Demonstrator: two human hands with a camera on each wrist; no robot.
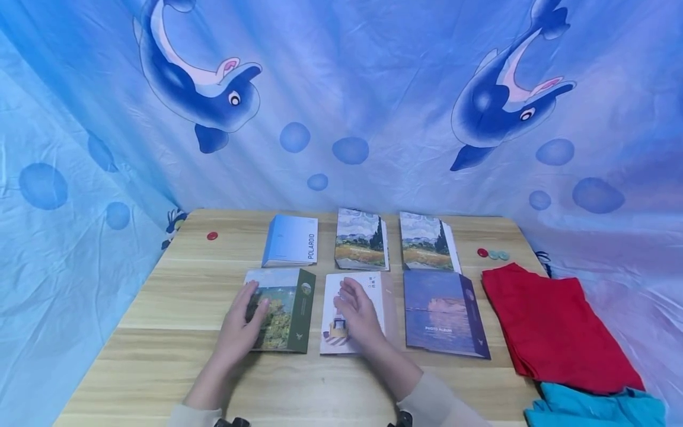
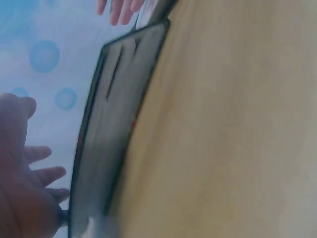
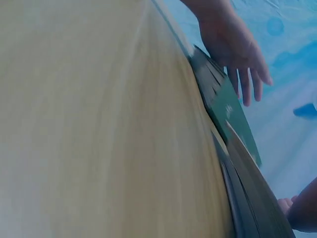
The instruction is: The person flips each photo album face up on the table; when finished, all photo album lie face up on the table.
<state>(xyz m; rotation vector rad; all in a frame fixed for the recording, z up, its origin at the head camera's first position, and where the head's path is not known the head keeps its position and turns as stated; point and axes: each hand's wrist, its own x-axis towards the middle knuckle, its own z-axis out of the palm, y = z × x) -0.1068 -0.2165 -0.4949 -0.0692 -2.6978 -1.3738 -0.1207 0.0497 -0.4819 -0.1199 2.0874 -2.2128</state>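
My left hand [image 1: 242, 323] is over the left side of a green-spined album [image 1: 299, 308] with a tree-and-sea cover. Its fingers are extended and apart in the left wrist view, holding nothing. Over a white album [image 1: 376, 317] with a small cartoon picture is my right hand [image 1: 360, 314], fingers loosely bent and nothing in them. The right wrist view also catches the left hand [image 3: 233, 44] above the green album [image 3: 235, 114]; whether either hand touches a cover is hard to tell. Right of them lies a purple-blue photo album [image 1: 443, 314].
Behind stand a blue Polaroid album [image 1: 292, 240] and two matching landscape-painting albums [image 1: 360, 240] [image 1: 427, 242]. A red button [image 1: 212, 236] lies at the far left; another red button [image 1: 482, 252] and teal ones [image 1: 498, 255] lie right. Red cloth [image 1: 560, 329] and teal cloth [image 1: 594, 409] cover the right edge.
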